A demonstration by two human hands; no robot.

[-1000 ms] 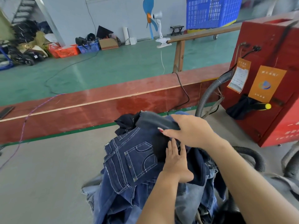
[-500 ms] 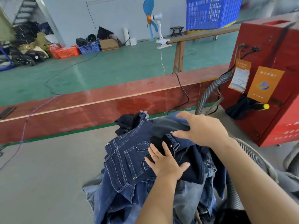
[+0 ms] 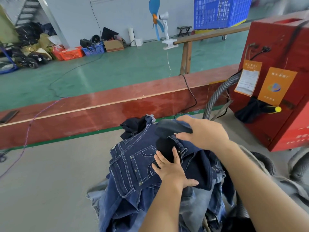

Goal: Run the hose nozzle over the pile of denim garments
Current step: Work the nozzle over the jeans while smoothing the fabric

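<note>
Grey floor under the denim pile [image 3: 133, 166]; right hand [image 3: 205, 133] reaches forward, fingers curled round the dark hose nozzle [image 3: 172, 128]; left hand [image 3: 170, 169] presses flat, fingers spread on the jeans.

Bright, even indoor light fills the scene, with no hard shadows. Soft glare streaks the green floor [image 3: 117, 69] toward 11 o'clock, and a paler sheen lies along the red board [image 3: 133, 104] across the middle. A faint shadow sits under the right hand [image 3: 203, 132] on the denim pile [image 3: 133, 164]. Wide-angle distortion bends straight lines near the edges, strongly at 3 o'clock on the red machine [image 3: 284, 64]. Corners at 1 and 10 o'clock look smeared and soft; the centre is fairly sharp.
</note>
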